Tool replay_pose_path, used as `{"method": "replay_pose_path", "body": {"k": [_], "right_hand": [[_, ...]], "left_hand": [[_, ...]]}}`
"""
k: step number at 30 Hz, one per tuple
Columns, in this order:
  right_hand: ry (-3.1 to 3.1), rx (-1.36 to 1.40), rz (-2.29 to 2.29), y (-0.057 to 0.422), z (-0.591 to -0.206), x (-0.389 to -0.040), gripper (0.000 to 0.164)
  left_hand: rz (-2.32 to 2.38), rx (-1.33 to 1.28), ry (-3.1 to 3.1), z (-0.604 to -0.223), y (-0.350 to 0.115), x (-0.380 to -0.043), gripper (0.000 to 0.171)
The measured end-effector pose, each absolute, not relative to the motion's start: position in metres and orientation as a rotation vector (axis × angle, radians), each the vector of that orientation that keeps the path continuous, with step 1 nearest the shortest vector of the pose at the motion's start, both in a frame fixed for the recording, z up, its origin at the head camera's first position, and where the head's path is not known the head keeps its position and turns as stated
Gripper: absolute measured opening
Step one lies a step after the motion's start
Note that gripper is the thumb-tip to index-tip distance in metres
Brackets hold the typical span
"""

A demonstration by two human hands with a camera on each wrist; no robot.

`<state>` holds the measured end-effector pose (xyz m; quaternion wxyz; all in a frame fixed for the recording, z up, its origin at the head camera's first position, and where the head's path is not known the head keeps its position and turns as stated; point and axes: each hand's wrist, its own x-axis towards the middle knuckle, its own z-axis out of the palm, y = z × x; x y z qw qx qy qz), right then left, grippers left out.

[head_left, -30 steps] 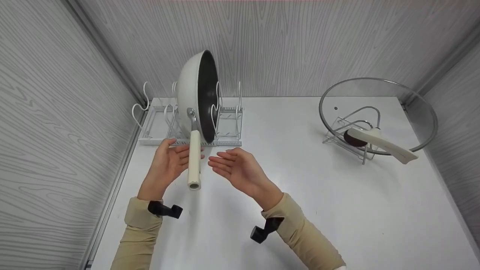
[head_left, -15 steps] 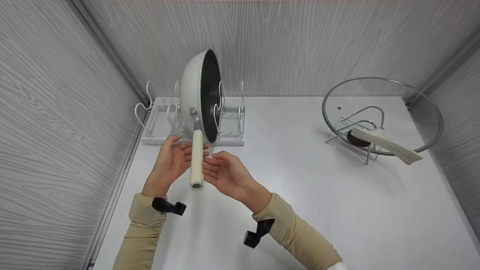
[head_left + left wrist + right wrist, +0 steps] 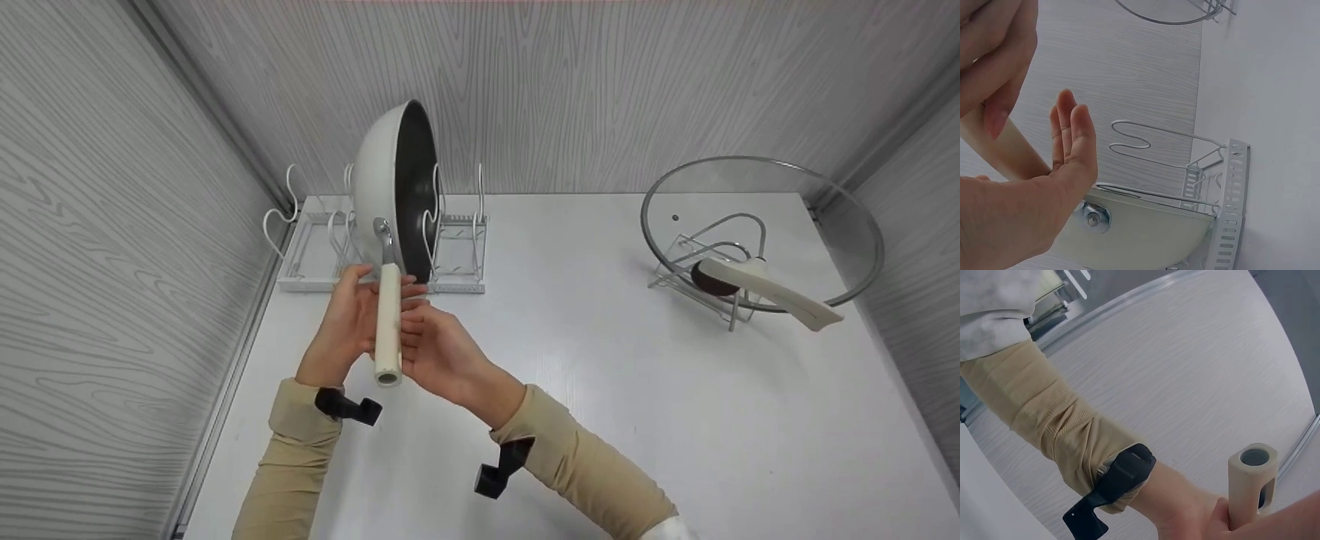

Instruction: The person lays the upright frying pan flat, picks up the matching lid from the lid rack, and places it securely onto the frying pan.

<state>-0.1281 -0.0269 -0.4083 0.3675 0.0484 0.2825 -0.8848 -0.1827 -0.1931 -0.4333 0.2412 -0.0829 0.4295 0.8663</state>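
A white wok (image 3: 377, 172) with a dark inside stands on edge in the white wire rack (image 3: 459, 288), its cream handle (image 3: 388, 322) pointing toward me. My left hand (image 3: 337, 337) is at the left of the handle, palm turned up, and its fingers pass behind it with straight tips. From the right, my right hand (image 3: 457, 367) reaches the handle with loosely bent fingers, partly hidden behind it. In the left wrist view the right fingers (image 3: 1002, 62) lie close over the handle (image 3: 1013, 149). The handle's hollow end (image 3: 1253, 458) shows beside a hand in the right wrist view.
A round glass lid (image 3: 646, 217) with a metal rim stands in a small wire stand (image 3: 731, 319) at the right. A cream spatula-like piece (image 3: 780, 292) lies across its front. Grey wood-grain walls (image 3: 555, 90) enclose the white table (image 3: 570, 322) at back and sides.
Both hands have closed in on the wok's handle, the right one moving left and the left one slightly right. The wok stays in the rack; the view shifts slightly.
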Motion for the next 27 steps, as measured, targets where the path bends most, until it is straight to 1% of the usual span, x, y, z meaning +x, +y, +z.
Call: {"method": "replay_pose_path", "body": {"k": [5,9,11,13,18,19,22,27], "right_hand": [[0.664,0.138,-2.272,-0.036,-0.407,-0.130,0.050],[0.648,0.162,-2.276,-0.040,-0.407,-0.134,0.056],[0.655,0.175,-2.269,-0.042,-0.407,-0.135,0.057],[0.663,0.173,-2.264,-0.045,-0.408,-0.135,0.050],[0.690,0.150,-2.263,-0.053,-0.410,-0.134,0.014],[0.692,0.146,-2.262,-0.054,-0.411,-0.133,0.009],[0.687,0.150,-2.268,-0.058,-0.412,-0.132,0.007],[0.673,0.167,-2.282,-0.061,-0.412,-0.131,0.009]], "left_hand": [[2.397,-0.228,1.101,-0.433,-0.187,-0.189,0.056],[2.415,-0.221,1.089,-0.437,-0.183,-0.197,0.047],[2.435,-0.252,1.075,-0.441,-0.182,-0.201,0.041],[2.460,-0.301,1.056,-0.443,-0.181,-0.203,0.038],[2.493,-0.386,1.014,-0.437,-0.174,-0.203,0.034],[2.494,-0.390,1.011,-0.434,-0.172,-0.202,0.033],[2.493,-0.392,1.009,-0.426,-0.169,-0.198,0.030],[2.499,-0.389,1.014,-0.421,-0.169,-0.195,0.030]]}}
